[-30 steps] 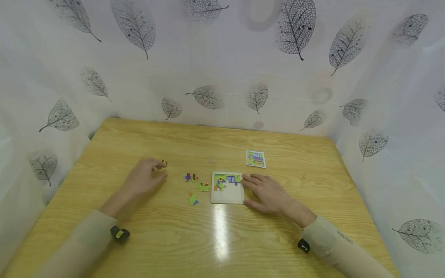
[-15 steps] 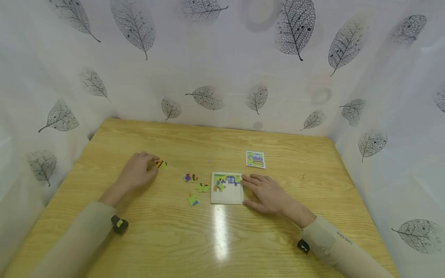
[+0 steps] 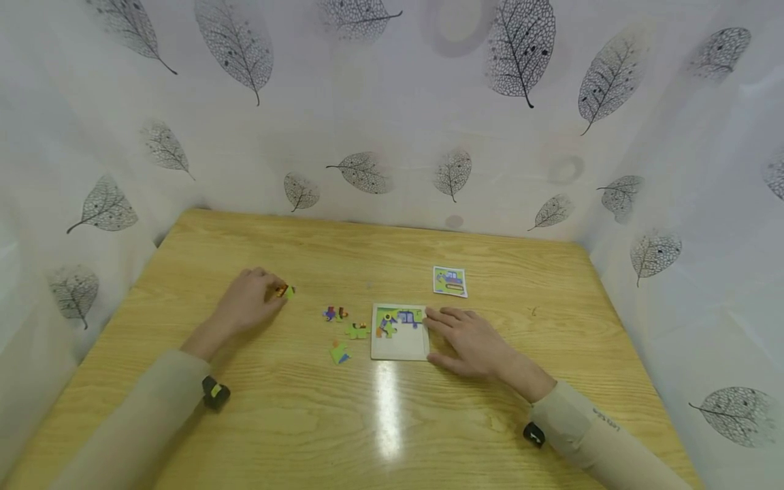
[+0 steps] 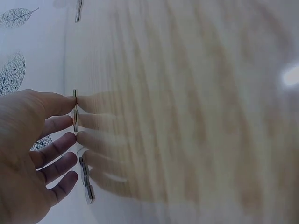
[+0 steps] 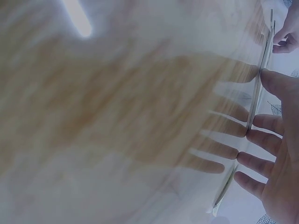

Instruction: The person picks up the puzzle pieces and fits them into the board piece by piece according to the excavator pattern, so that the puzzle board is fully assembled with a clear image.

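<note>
In the head view, my left hand (image 3: 245, 299) is at the table's left, its thumb and index finger at the edges of a jigsaw puzzle piece (image 3: 282, 290) in orange, black and green. The left wrist view shows thumb and index finger meeting this thin piece (image 4: 75, 114) edge-on, other fingers spread below. My right hand (image 3: 474, 342) lies at the right side of a puzzle board (image 3: 407, 347), its fairly straight fingertips touching the rim. Joined pieces with a vehicle picture (image 3: 405, 316) fill the board's upper part; its pale base shows below.
Between left hand and board lie several loose pieces: a purple and red one (image 3: 335, 313), a green one (image 3: 357, 331) and a green one with blue (image 3: 339, 352). A small picture card (image 3: 450, 281) lies behind the board. A leaf-patterned curtain (image 3: 392, 102) surrounds the wooden table (image 3: 306, 422).
My left hand first shifted left and back, uncovering more of the piece at its fingertips, then came slightly nearer with thumb and index closing in on it. The right hand and board stay put.
</note>
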`<state>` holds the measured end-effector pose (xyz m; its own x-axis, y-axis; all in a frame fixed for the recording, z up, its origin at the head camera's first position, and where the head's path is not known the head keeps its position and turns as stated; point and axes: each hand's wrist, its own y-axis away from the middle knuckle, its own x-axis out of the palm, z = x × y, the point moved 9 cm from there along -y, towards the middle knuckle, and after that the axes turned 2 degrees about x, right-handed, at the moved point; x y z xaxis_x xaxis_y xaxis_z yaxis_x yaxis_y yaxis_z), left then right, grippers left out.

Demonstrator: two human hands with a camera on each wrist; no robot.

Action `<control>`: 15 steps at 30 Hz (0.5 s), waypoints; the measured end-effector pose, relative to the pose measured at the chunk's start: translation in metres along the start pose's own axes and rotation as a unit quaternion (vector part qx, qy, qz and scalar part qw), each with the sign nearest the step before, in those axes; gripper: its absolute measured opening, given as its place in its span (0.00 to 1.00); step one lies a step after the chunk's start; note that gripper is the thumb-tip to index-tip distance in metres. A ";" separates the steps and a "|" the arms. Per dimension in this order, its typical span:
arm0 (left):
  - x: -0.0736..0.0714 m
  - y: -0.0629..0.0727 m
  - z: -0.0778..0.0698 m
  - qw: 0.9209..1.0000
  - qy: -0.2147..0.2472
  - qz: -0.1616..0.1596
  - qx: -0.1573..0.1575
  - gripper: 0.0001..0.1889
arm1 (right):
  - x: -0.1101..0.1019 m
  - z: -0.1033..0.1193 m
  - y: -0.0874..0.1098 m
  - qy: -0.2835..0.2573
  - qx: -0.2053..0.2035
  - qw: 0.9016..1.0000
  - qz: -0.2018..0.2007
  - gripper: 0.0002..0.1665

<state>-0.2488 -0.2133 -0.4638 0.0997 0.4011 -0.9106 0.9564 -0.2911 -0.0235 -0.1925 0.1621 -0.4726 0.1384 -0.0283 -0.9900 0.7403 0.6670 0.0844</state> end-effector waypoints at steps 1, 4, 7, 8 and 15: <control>0.001 0.001 0.000 1.000 0.001 0.000 0.000 0.19 | 0.000 0.000 0.000 0.000 0.000 1.000 0.000 0.42; 0.004 0.005 -0.003 1.000 0.007 0.000 0.001 0.18 | -0.001 0.001 0.000 0.002 0.000 1.000 -0.001 0.42; 0.006 0.011 -0.007 1.000 0.014 -0.002 0.007 0.16 | -0.002 0.002 0.000 0.003 -0.001 1.000 -0.004 0.41; 0.006 0.013 -0.008 1.000 0.016 -0.002 0.010 0.16 | -0.002 0.002 0.000 0.003 -0.001 1.000 -0.004 0.41; 0.005 0.023 -0.017 0.999 0.017 -0.016 0.029 0.14 | -0.002 0.002 0.000 0.004 0.000 1.000 -0.004 0.41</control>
<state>-0.2216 -0.2030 -0.4617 0.0798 0.4395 -0.8947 0.9420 -0.3267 -0.0765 -0.1914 0.1609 -0.4703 0.1274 -0.0268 -0.9915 0.7417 0.6662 0.0772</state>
